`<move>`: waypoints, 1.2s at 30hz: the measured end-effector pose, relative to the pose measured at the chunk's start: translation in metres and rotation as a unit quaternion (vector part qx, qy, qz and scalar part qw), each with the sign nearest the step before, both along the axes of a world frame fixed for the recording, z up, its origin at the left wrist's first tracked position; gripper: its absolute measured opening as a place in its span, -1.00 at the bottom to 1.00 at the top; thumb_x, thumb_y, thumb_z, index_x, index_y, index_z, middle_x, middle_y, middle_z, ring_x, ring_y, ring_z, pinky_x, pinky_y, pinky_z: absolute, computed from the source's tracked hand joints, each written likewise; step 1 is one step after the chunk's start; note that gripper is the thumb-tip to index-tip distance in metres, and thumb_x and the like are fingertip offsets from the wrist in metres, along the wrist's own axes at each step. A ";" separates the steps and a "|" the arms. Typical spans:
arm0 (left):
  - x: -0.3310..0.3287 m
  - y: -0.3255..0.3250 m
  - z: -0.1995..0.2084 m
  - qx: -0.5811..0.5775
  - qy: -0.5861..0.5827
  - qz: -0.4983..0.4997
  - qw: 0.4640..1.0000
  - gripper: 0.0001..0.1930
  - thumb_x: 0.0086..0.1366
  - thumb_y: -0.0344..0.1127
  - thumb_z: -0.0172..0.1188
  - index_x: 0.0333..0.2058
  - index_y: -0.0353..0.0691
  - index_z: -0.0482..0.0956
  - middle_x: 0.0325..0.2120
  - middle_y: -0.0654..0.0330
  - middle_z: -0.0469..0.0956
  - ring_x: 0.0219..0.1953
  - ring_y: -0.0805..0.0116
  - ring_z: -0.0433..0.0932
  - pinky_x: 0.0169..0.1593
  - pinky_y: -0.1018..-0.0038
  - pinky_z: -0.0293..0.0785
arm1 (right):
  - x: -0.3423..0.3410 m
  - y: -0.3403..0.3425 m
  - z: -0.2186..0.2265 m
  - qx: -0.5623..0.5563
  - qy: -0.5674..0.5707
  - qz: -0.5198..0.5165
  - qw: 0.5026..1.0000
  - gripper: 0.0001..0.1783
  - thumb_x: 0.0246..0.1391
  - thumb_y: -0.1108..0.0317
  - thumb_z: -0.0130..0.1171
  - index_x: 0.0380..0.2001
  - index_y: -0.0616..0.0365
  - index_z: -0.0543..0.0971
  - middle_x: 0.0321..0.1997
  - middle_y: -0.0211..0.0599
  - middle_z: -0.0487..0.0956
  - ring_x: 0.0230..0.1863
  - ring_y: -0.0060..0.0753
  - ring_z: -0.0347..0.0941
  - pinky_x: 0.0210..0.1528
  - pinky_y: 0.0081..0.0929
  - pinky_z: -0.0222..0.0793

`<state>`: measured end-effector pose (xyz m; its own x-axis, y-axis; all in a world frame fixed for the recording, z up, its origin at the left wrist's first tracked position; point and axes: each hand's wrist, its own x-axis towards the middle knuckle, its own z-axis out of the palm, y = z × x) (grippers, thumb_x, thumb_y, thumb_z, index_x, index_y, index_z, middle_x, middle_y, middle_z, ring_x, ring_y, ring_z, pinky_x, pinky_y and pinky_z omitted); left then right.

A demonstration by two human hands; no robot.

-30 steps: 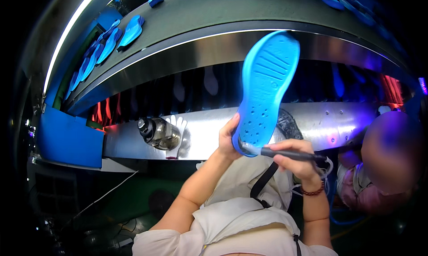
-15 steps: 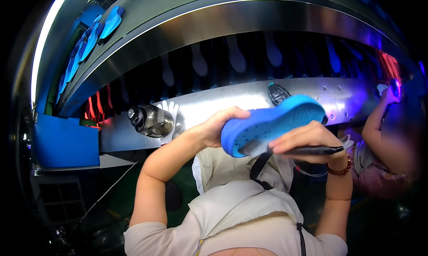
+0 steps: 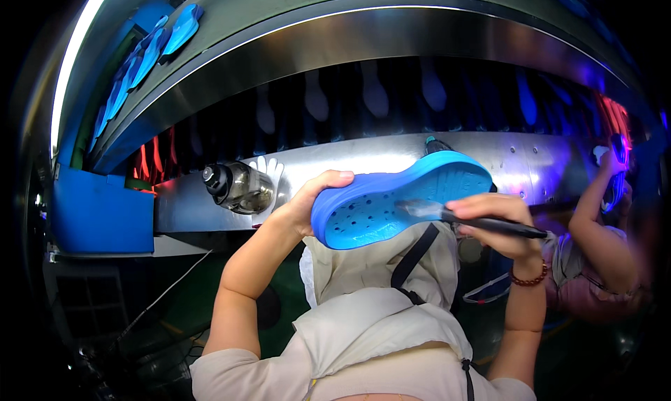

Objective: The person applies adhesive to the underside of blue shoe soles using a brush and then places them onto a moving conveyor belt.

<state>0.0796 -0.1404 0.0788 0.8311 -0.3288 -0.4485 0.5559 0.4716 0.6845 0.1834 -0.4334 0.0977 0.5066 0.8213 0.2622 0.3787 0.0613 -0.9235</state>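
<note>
A blue shoe sole (image 3: 381, 221) with a raised rim is tilted in front of my chest, its pitted and grooved hollow side facing up. My left hand (image 3: 309, 204) grips it by its left end, thumb over the rim. In my right hand (image 3: 504, 214) is a brush (image 3: 509, 228) with a dark handle. The brush's pale bristle end lies inside the sole, apparently touching its surface near the middle. Partly hidden behind the sole, a dark oval object with a green tip (image 3: 437, 145) lies on the metal bench (image 3: 321, 165).
A bottle with a black cap (image 3: 236, 188) stands at the left of the bench beside a white glove (image 3: 274, 169). Blue soles (image 3: 183, 29) lie on a raised belt (image 3: 279, 17) beyond. A blue box (image 3: 105, 216) is at left; a co-worker's arm (image 3: 594, 205) is at right.
The sole has moved left and turned so more of its hollow shows. The brush has shifted from the sole's left end toward its middle.
</note>
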 end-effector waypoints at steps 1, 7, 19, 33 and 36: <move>0.000 0.004 0.005 -0.004 -0.013 0.005 1.000 -0.35 0.15 0.04 -0.02 0.07 -0.40 0.31 -0.02 -0.09 0.40 -0.04 0.15 0.43 0.05 0.33 0.34 | 0.003 0.007 -0.009 0.009 0.007 0.018 1.000 -0.75 -0.19 0.60 0.26 -0.32 0.27 0.58 -0.20 -0.09 0.58 -0.15 -0.26 0.54 -0.08 -0.48 0.45; -0.008 0.025 -0.015 -0.098 -0.077 0.137 0.983 -0.33 0.23 0.17 -0.14 0.08 -0.31 0.30 0.03 0.00 0.37 0.06 0.08 0.37 0.14 0.21 0.25 | -0.022 0.018 0.021 0.060 -0.051 0.053 0.995 -0.73 -0.25 0.57 0.29 -0.35 0.27 0.60 -0.30 -0.12 0.61 -0.25 -0.29 0.56 -0.18 -0.49 0.46; 0.025 -0.038 -0.065 -0.200 -0.114 0.313 0.922 -0.06 0.12 0.48 -0.60 0.12 -0.25 0.20 -0.01 -0.01 0.36 0.05 0.07 0.34 0.15 0.16 0.24 | -0.031 0.088 -0.018 0.051 -0.250 -0.089 0.963 -0.83 -0.26 0.52 0.22 -0.46 0.26 0.57 -0.38 -0.12 0.58 -0.35 -0.22 0.55 -0.28 -0.42 0.47; 0.016 -0.029 -0.016 -0.197 -0.180 0.392 0.880 -0.10 0.13 0.48 -0.51 0.07 -0.23 0.25 -0.07 -0.06 0.40 -0.02 -0.01 0.39 0.04 0.07 0.35 | -0.039 0.071 0.033 0.065 -0.095 0.089 0.989 -0.80 -0.26 0.55 0.26 -0.42 0.25 0.57 -0.38 -0.16 0.59 -0.32 -0.22 0.55 -0.21 -0.43 0.45; 0.015 -0.029 -0.003 -0.216 -0.185 0.387 0.877 -0.07 0.11 0.50 -0.49 0.06 -0.29 0.25 -0.09 -0.02 0.42 -0.04 0.09 0.41 0.07 0.20 0.34 | -0.027 0.062 0.016 0.039 -0.092 -0.076 0.992 -0.81 -0.25 0.57 0.26 -0.44 0.27 0.58 -0.33 -0.14 0.60 -0.27 -0.24 0.55 -0.16 -0.43 0.45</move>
